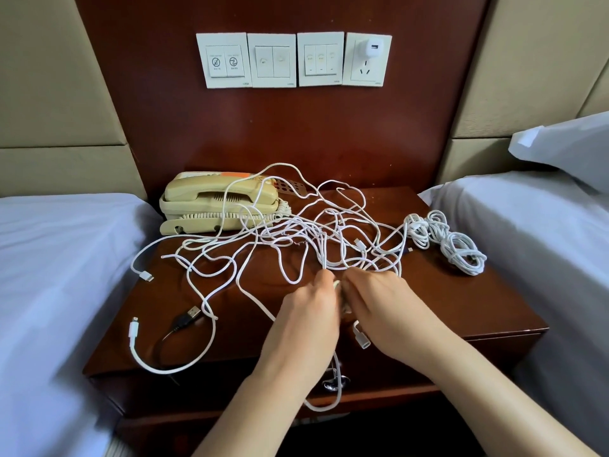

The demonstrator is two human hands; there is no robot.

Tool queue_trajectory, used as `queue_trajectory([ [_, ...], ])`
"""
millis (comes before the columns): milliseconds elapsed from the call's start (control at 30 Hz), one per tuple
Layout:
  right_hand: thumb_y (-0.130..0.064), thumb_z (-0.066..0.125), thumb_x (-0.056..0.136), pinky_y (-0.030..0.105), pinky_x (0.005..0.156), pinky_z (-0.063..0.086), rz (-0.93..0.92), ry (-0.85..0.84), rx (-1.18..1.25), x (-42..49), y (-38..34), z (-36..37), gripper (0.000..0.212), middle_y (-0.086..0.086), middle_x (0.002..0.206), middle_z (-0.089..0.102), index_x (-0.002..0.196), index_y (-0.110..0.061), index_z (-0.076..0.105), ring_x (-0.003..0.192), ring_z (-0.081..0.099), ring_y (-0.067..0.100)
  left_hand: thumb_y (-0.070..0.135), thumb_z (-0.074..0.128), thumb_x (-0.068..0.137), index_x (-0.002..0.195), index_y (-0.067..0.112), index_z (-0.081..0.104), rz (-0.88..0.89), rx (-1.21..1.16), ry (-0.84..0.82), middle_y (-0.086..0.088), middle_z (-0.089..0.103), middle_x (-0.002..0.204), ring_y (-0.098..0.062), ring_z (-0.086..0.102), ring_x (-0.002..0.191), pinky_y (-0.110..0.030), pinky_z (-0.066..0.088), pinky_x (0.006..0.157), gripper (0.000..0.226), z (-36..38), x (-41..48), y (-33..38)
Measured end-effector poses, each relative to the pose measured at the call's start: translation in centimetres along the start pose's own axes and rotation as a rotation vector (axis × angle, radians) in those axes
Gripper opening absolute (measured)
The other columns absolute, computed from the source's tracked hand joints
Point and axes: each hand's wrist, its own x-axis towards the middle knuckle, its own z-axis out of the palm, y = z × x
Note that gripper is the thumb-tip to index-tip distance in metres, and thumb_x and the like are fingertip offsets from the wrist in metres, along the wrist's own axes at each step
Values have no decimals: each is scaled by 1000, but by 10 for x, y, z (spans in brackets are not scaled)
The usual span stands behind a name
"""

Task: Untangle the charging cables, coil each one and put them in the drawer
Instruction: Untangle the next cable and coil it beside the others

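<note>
A tangle of white charging cables (296,232) spreads over the brown nightstand (461,308). My left hand (309,311) and my right hand (382,305) meet at the tangle's near edge, both pinching white cable strands between them. A white plug (361,338) hangs below my right hand, and a loop of cable (329,404) dangles over the drawer front. Two coiled white cables (445,240) lie at the nightstand's right side. A black USB cable (184,321) lies at the front left. The drawer handle (334,382) shows below my hands; the drawer looks closed.
A beige telephone (217,202) stands at the back left with cable loops over it. Beds with white sheets flank the nightstand, left (49,275) and right (527,225). Wall switches and a socket with a white charger (372,49) sit above.
</note>
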Motion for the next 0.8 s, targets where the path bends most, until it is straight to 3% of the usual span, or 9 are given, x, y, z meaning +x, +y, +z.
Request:
queue_trajectory([
  [133, -19, 36, 100, 27, 54, 32, 47, -69, 66, -1, 8, 1, 25, 1, 68, 50, 76, -16, 40, 65, 52, 25, 18, 27, 102, 114, 15, 43, 100, 200, -53, -4, 61, 104, -23, 59, 93, -22, 29, 59, 20, -1, 2, -1],
  [333, -21, 38, 97, 35, 67, 41, 5, -139, 30, 0, 4, -2, 21, 9, 82, 60, 83, -9, 49, 75, 56, 28, 17, 30, 102, 108, 18, 43, 125, 233, -80, -1, 61, 103, -21, 60, 94, -23, 28, 60, 14, 1, -1, -7],
  [467, -23, 42, 93, 36, 61, 37, 25, -50, 28, -1, 3, -3, 25, 9, 73, 59, 78, -7, 53, 68, 53, 29, 19, 28, 101, 107, 17, 45, 115, 138, -53, -2, 61, 98, -21, 59, 89, -23, 30, 59, 18, -1, 0, -9],
  [567, -23, 46, 90, 38, 59, 35, 46, 18, 60, 0, 2, -3, 25, 9, 65, 56, 72, -7, 51, 63, 51, 29, 26, 30, 101, 108, 17, 50, 72, -7, -11, -1, 60, 88, -22, 58, 84, -31, 41, 64, 23, -2, 1, -9],
  [700, -24, 48, 89, 34, 52, 31, 85, 100, 135, 1, 0, 1, 29, 8, 58, 50, 63, -12, 43, 55, 45, 27, 31, 30, 99, 91, 18, 51, 16, -70, 55, 4, 50, 70, -19, 50, 71, -30, 34, 59, 26, 0, 3, -10],
  [800, -29, 43, 96, 33, 54, 36, 69, 210, 177, 1, -6, 5, 28, 0, 61, 51, 71, -17, 45, 55, 47, 20, 27, 36, 99, 80, 17, 55, -30, -234, 145, 3, 53, 60, -10, 48, 55, -22, 34, 50, 28, -2, 6, -8],
])
